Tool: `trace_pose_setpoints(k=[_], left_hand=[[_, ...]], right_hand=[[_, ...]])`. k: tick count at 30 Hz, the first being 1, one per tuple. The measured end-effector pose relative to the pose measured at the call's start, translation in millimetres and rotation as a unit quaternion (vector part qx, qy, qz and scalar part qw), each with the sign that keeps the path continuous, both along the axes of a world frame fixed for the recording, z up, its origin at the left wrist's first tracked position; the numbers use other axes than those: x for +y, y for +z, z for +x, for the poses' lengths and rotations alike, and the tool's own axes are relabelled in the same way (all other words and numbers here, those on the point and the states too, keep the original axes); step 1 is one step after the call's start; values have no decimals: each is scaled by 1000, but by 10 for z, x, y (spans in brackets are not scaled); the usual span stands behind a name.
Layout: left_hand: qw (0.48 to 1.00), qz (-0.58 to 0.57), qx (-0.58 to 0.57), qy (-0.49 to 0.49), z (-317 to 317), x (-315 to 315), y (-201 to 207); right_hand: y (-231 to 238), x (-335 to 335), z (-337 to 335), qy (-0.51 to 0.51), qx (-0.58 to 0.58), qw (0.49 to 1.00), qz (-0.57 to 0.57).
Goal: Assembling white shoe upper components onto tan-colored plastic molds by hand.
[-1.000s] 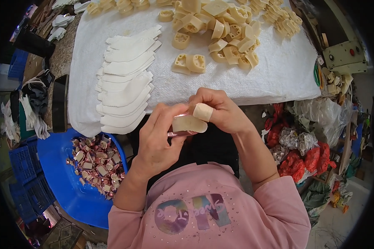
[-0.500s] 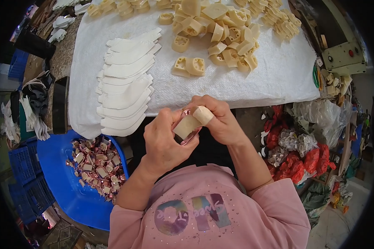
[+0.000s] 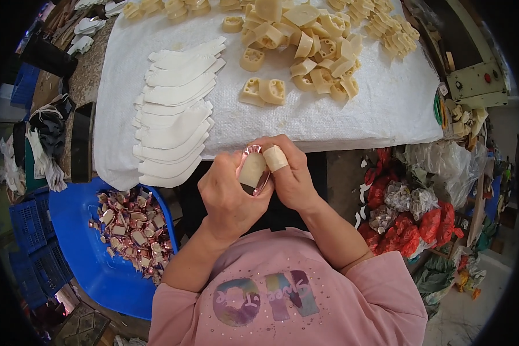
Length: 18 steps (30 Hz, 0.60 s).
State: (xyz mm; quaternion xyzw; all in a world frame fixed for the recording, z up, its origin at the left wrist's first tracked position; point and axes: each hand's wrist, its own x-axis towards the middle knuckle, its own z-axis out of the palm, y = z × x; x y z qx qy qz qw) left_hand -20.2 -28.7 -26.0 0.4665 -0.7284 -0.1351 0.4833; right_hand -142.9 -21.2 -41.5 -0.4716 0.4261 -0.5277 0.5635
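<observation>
Between my hands, just off the near edge of the cloth-covered table, is a small cream block wrapped in shiny pink film (image 3: 251,172), its flat pale face turned up. My left hand (image 3: 228,193) grips it from the left with bent fingers. My right hand (image 3: 294,179) presses the right rim with a thumb bound in beige tape (image 3: 275,158). Overlapping curved white pieces (image 3: 173,112) lie in a row at the table's left. A heap of cream hollow plastic blocks (image 3: 314,49) rests beyond my hands, with a pair of blocks (image 3: 263,92) nearer me.
On my left stands a blue basin (image 3: 92,277) holding many pink-wrapped blocks (image 3: 135,233). Blue crates (image 3: 34,230) are stacked beside it. To the right lie red plastic bags (image 3: 406,233) and clear bags (image 3: 444,167). A pale green control box (image 3: 476,81) stands at the far right.
The wrapped block has turned more upright in my hands. My right hand has shifted slightly left and down, its taped thumb moving from the block's upper corner to its right rim.
</observation>
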Motion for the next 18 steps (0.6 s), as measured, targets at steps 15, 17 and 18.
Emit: trace_pose_setpoints(k=[15,17,18], left_hand=[[764,416,401,-288,225,-55,34],[741,416,442,-289,225,-12,-19],[715,414,482,-293,215,3,-32]], right_hand=[[-89,-47,-187,41,27,992,-116],[-59,-26,-144,38,40,991,-124],[-25,-18,-127,58,17,992,-110]])
